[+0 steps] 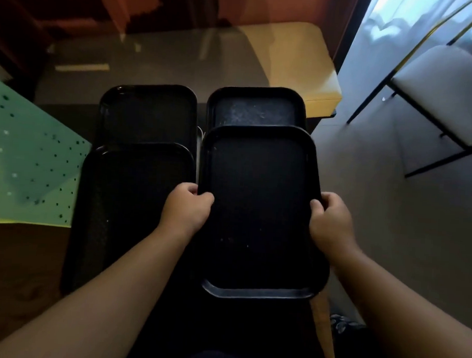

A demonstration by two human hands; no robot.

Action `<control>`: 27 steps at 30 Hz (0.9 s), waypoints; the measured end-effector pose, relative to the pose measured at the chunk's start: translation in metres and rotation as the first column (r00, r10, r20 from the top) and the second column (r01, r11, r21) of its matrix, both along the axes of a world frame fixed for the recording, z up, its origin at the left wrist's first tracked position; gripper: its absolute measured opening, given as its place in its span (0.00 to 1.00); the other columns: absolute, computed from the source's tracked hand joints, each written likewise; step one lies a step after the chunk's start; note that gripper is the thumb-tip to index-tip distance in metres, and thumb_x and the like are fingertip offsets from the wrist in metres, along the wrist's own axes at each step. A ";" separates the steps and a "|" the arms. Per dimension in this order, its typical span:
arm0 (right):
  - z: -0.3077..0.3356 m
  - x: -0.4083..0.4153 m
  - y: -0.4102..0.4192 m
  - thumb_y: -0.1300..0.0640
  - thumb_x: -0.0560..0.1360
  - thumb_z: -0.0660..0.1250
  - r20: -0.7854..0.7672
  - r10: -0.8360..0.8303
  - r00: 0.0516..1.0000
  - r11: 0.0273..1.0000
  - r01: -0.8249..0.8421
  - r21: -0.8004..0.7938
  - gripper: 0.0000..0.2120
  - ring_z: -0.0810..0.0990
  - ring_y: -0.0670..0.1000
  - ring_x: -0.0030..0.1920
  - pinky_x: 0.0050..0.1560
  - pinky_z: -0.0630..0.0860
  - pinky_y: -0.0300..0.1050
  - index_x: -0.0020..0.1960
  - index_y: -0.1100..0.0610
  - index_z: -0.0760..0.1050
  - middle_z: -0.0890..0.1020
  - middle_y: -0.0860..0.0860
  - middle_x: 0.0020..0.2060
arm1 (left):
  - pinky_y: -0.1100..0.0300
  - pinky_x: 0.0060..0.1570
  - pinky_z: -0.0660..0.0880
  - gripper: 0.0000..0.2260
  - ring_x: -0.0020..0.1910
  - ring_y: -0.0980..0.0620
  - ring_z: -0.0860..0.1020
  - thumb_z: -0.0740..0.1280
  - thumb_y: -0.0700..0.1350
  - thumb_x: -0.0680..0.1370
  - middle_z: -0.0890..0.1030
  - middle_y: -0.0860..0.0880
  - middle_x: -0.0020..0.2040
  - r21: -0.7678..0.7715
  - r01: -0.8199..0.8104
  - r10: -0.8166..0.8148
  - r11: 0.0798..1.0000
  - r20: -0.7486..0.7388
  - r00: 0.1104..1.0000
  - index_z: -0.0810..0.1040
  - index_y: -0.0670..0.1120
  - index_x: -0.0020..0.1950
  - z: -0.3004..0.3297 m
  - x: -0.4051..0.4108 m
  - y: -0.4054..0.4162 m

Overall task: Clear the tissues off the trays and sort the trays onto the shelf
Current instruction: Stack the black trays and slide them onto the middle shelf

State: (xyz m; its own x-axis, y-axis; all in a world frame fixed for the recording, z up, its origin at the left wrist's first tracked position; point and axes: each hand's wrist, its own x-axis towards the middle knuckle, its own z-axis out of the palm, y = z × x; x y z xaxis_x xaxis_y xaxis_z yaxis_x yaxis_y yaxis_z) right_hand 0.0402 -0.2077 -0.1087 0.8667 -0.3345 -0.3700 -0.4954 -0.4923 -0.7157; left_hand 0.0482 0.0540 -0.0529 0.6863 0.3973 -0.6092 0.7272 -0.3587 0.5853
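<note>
I hold a black tray [258, 207] by its two long sides, lifted at the near right. My left hand [186, 209] grips its left rim and my right hand [330, 223] grips its right rim. Its surface is bare apart from a few small specks. Under and beyond it lies another black tray [255, 109] with a dusty pale smear. On the left lie two more black trays, a far one [148, 115] and a near one [131, 201]. A sliver of white [201, 135] shows between the far trays; I cannot tell if it is tissue.
A green sheet with dark dots [30, 164] lies to the left of the trays. A yellow-edged glass-topped table [302, 62] stands beyond them. A white chair with black legs [444, 93] stands on the grey floor at the right.
</note>
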 end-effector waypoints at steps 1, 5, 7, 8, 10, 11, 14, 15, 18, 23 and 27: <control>0.004 0.014 0.000 0.56 0.83 0.61 0.036 0.005 0.999 1.000 -0.005 0.002 0.05 0.81 0.52 0.49 0.45 0.78 0.46 0.54 0.52 0.76 0.82 0.50 0.49 | 0.62 0.36 0.72 0.22 0.39 0.59 0.76 0.68 0.44 0.76 0.76 0.56 0.42 -0.010 -0.022 0.022 1.000 0.046 0.999 0.73 0.46 0.70 0.000 0.011 0.001; 0.017 0.074 0.000 0.57 0.83 0.60 0.027 0.057 0.998 0.996 -0.058 0.060 0.08 0.82 0.49 0.48 0.45 0.77 0.42 0.58 0.52 0.77 0.82 0.49 0.49 | 0.58 0.49 0.75 0.21 0.43 0.57 0.76 0.68 0.42 0.74 0.79 0.52 0.47 -0.020 -0.047 0.049 0.999 0.157 0.986 0.76 0.44 0.67 0.005 0.058 0.002; 0.016 0.096 -0.003 0.58 0.82 0.60 -0.046 0.112 0.993 0.989 -0.107 0.101 0.12 0.84 0.50 0.48 0.47 0.81 0.48 0.62 0.50 0.78 0.84 0.48 0.49 | 0.55 0.53 0.76 0.20 0.46 0.54 0.77 0.68 0.42 0.75 0.80 0.49 0.52 -0.039 -0.020 0.027 0.999 0.175 0.984 0.76 0.45 0.67 0.007 0.078 0.001; 0.014 0.105 -0.004 0.59 0.81 0.60 -0.080 0.150 0.985 0.985 -0.141 0.102 0.14 0.84 0.50 0.48 0.47 0.82 0.49 0.64 0.49 0.77 0.84 0.48 0.50 | 0.55 0.55 0.76 0.22 0.50 0.52 0.78 0.68 0.43 0.75 0.80 0.49 0.55 -0.044 0.015 -0.007 0.999 0.166 0.986 0.74 0.45 0.70 0.007 0.086 0.000; 0.007 0.119 -0.005 0.59 0.79 0.62 -0.157 0.229 0.961 0.973 -0.227 0.033 0.19 0.83 0.52 0.52 0.51 0.83 0.53 0.69 0.47 0.73 0.81 0.50 0.57 | 0.53 0.58 0.76 0.28 0.56 0.49 0.77 0.67 0.47 0.73 0.78 0.49 0.61 -0.009 0.105 -0.103 0.994 0.113 0.988 0.71 0.45 0.73 0.007 0.097 -0.003; 0.005 0.124 -0.004 0.59 0.78 0.63 -0.194 0.247 0.949 0.967 -0.254 -0.011 0.23 0.82 0.54 0.55 0.53 0.83 0.56 0.72 0.46 0.70 0.79 0.51 0.61 | 0.52 0.56 0.76 0.29 0.55 0.48 0.78 0.67 0.48 0.72 0.78 0.48 0.62 0.031 0.144 -0.145 0.989 0.069 0.987 0.71 0.45 0.72 0.004 0.100 -0.005; -0.004 0.129 0.003 0.56 0.79 0.65 -0.245 0.210 0.946 0.963 -0.244 -0.116 0.25 0.79 0.58 0.59 0.57 0.81 0.59 0.75 0.50 0.66 0.72 0.53 0.67 | 0.56 0.46 0.72 0.25 0.48 0.48 0.75 0.67 0.45 0.75 0.76 0.44 0.61 0.125 0.207 -0.203 0.970 -0.039 0.978 0.69 0.41 0.72 -0.001 0.097 -0.013; -0.006 0.130 0.006 0.56 0.79 0.65 -0.257 0.190 0.948 0.960 -0.234 -0.156 0.25 0.78 0.59 0.59 0.58 0.81 0.60 0.75 0.51 0.66 0.72 0.55 0.67 | 0.56 0.45 0.71 0.25 0.49 0.47 0.74 0.66 0.45 0.76 0.76 0.42 0.62 0.142 0.220 -0.215 0.965 -0.055 0.975 0.68 0.40 0.72 -0.005 0.095 -0.014; -0.012 0.132 0.010 0.54 0.80 0.66 -0.276 0.121 0.954 0.960 -0.184 -0.213 0.21 0.79 0.58 0.57 0.57 0.81 0.58 0.72 0.56 0.68 0.75 0.57 0.60 | 0.55 0.47 0.71 0.28 0.57 0.44 0.77 0.66 0.46 0.76 0.74 0.41 0.67 0.157 0.249 -0.240 0.956 -0.074 0.968 0.64 0.41 0.75 -0.008 0.089 -0.020; -0.010 0.129 0.009 0.58 0.82 0.60 -0.258 0.018 0.966 0.997 -0.037 -0.068 0.15 0.81 0.56 0.54 0.48 0.79 0.48 0.67 0.60 0.75 0.80 0.57 0.58 | 0.50 0.56 0.78 0.30 0.56 0.44 0.79 0.70 0.49 0.72 0.77 0.44 0.62 0.000 0.094 -0.094 0.996 -0.013 0.996 0.68 0.44 0.73 -0.001 0.089 -0.020; 0.009 0.112 0.007 0.56 0.81 0.59 -0.176 -0.135 0.975 0.979 0.159 0.129 0.13 0.82 0.56 0.49 0.46 0.80 0.49 0.57 0.58 0.80 0.83 0.56 0.50 | 0.49 0.52 0.81 0.06 0.44 0.48 0.81 0.70 0.45 0.71 0.82 0.47 0.44 -0.109 -0.036 0.047 0.993 0.099 0.994 0.77 0.48 0.46 0.009 0.076 -0.011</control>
State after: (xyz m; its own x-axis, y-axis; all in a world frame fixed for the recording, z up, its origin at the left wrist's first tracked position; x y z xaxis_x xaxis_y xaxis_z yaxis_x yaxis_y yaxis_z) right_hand 0.1524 -0.2011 -0.0998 0.7347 -0.3878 -0.5566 -0.6721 -0.3051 -0.6746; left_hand 0.1244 0.0434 -0.0440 0.7307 0.3629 -0.5782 0.6754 -0.2611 0.6896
